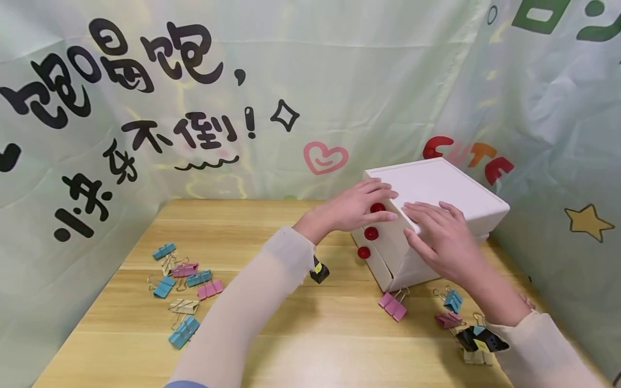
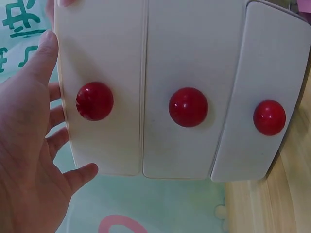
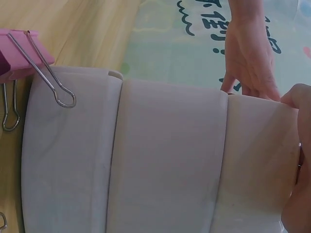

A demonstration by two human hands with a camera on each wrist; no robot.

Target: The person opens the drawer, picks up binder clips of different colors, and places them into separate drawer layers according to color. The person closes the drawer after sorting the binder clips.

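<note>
A white cabinet (image 1: 436,188) with three stacked drawers sits at the right of the table. Round red knobs (image 2: 188,107) stand out from the drawer fronts, one on each. My left hand (image 1: 356,205) rests with its fingers on the top front edge, its thumb lower beside the uppermost knob (image 2: 95,101). My right hand (image 1: 443,245) lies over the top edge at the near side, fingers stretched across the lid and thumb toward the front corner. All three drawers (image 2: 189,155) appear closed in the left wrist view.
A pink binder clip (image 1: 393,307) lies by the cabinet's near corner. Blue (image 1: 453,300), pink (image 1: 448,319) and cream clips (image 1: 477,357) lie under my right forearm. Several more clips (image 1: 184,331) are scattered at the left. Printed cloth (image 1: 271,70) hangs behind the table.
</note>
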